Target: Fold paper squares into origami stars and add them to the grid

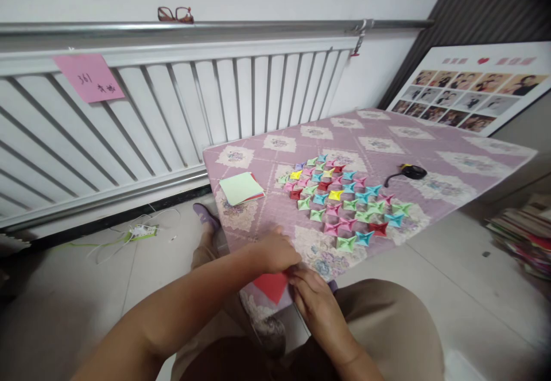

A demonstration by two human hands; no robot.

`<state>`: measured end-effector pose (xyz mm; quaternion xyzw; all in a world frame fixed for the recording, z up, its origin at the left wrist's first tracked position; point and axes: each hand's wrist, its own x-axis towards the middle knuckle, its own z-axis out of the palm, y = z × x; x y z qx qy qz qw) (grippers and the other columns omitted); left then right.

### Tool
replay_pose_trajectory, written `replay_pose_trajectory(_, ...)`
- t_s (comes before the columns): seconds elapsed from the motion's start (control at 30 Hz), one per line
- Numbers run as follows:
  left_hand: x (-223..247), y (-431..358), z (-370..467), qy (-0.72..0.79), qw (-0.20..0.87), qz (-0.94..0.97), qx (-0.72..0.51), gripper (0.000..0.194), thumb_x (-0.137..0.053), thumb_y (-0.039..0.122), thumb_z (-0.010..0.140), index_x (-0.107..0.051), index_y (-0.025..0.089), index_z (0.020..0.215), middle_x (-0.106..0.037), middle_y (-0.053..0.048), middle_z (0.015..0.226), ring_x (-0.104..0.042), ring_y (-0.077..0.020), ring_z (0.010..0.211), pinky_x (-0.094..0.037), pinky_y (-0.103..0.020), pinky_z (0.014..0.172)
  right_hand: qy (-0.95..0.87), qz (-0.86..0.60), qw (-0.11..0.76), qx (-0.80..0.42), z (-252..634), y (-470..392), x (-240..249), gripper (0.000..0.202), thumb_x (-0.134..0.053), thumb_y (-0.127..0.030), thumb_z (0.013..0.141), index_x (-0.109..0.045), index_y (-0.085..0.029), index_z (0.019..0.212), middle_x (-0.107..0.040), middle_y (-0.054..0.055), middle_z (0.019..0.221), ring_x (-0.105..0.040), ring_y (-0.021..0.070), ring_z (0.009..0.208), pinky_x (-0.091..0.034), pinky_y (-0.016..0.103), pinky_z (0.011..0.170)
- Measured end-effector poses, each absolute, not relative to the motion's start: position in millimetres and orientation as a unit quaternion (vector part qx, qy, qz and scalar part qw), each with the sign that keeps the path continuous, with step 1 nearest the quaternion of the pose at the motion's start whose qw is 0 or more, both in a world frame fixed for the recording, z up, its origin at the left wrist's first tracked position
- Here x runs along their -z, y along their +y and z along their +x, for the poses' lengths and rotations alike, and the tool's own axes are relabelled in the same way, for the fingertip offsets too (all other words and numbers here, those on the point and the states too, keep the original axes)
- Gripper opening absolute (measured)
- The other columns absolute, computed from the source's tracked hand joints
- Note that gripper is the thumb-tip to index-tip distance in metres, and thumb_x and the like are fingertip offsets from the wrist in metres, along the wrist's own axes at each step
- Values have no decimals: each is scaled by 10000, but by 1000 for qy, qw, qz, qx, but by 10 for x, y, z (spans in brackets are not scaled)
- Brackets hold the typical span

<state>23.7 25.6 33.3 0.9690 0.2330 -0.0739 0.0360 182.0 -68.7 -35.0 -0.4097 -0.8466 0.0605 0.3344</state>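
A sheet of red paper lies at the near corner of the cloth-covered table, partly covered by my hands. My left hand bends over its far side with curled fingers. From the right, my right hand grips the paper's edge, its fingers close together and meeting the left fingertips. The exact fold under the fingers is hidden. Beyond my hands, rows of small folded paper pieces in green, pink, blue, yellow and red stand on the table. To the left lies a stack of square paper sheets, pale green on top.
The patterned tablecloth reaches the white radiator. A black corded object lies on the right, before a photo board. Glasses rest on the pipe. A power strip with cables is on the floor.
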Motion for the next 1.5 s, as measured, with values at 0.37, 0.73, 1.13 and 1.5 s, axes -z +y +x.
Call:
replay_pose_trajectory(0.37,-321,62,94,314,56,947,-48,196,-493,257,897,-575,197,1064,-614,-79,1028,-518,-238,964,-382,-364,842,-853,-421,303,-50,1771,-638,459,345,-464,-82,847,-634,-203,1123,-674,95,1073,-600,252,1024,-518,460,864)
replay_pose_trajectory(0.73,227,-850,-79,473,163,858,-113,530,-674,421,770,-503,238,1237,-509,-73,1294,-432,-296,1178,-327,-461,1005,-820,-434,353,-121,1776,-564,445,348,-445,-46,806,-638,-206,1047,-687,66,1004,-616,214,947,-511,422,858)
replay_pose_trajectory(1.13,378,-789,-232,461,115,855,-208,155,-492,214,898,-627,213,975,-667,-40,1000,-583,-211,973,-421,-401,921,-820,-451,327,-132,1729,-687,417,313,-481,-80,823,-606,-214,1077,-674,67,1035,-608,224,971,-476,442,892)
replay_pose_trajectory(1.5,356,-758,-296,510,158,812,-237,192,-597,251,831,-623,218,1019,-643,-49,1044,-544,-226,988,-393,-407,899,-809,-483,322,-99,1650,-724,458,144,-513,-147,848,-625,-238,853,-680,41,966,-608,231,942,-455,422,847)
